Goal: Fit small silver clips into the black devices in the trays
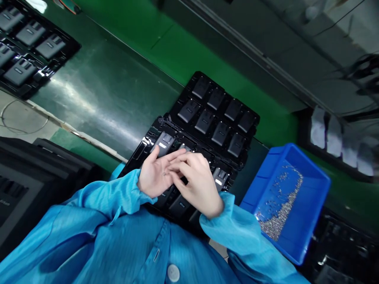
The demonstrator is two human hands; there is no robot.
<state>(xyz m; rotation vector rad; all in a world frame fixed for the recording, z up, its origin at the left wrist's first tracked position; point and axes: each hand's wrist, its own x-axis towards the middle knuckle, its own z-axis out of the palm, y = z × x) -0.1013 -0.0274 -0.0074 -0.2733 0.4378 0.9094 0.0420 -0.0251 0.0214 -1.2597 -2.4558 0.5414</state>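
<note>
My left hand (154,175) lies palm up over the near end of a black tray (254,118), with a tiny metal part (164,173) resting in the palm. My right hand (199,185) is next to it, its fingertips touching the left palm and fingers. Whether they pinch anything is too small to tell. The tray holds several dark grey moulded parts (204,120) in pockets. Two near parts (164,142) show light labels. Both arms wear blue sleeves.
A blue bin (314,173) with many small metal pieces (281,213) stands to the right of the tray. A second black tray of grey parts (63,57) lies at the far left on the green belt (103,94). A black machine (26,185) sits at my left.
</note>
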